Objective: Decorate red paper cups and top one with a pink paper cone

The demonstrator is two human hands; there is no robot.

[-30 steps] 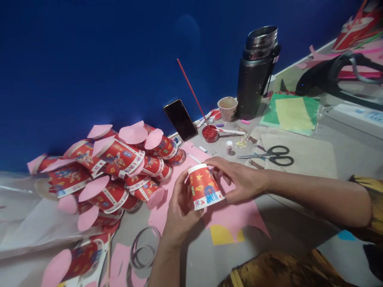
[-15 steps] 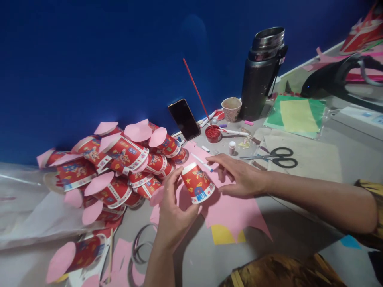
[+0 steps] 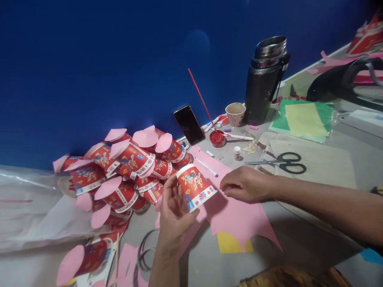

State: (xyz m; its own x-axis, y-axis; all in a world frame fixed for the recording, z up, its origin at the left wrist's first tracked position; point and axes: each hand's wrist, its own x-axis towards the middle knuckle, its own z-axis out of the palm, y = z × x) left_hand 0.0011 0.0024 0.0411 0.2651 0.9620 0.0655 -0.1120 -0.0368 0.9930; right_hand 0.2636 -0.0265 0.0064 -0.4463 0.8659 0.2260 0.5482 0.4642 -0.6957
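My left hand [image 3: 173,213] holds a red printed paper cup [image 3: 195,186], tilted with its base toward the upper left and its rim toward the lower right. My right hand [image 3: 247,184] rests just right of the cup on a sheet of pink paper [image 3: 239,217], fingers curled; whether it pinches anything I cannot tell. To the left lies a pile of the same red cups with pink paper discs stuck on them [image 3: 125,169].
Behind are a phone [image 3: 189,124], a small pot of red glitter [image 3: 217,138] with a red stick, a paper cup [image 3: 235,113], a dark thermos [image 3: 265,79], scissors [image 3: 284,162], green and yellow paper [image 3: 302,116]. A tape ring [image 3: 146,249] lies near me.
My right hand let go of the cup and drew back onto the pink paper, fingers curling. My left hand turned the cup and keeps it alone.
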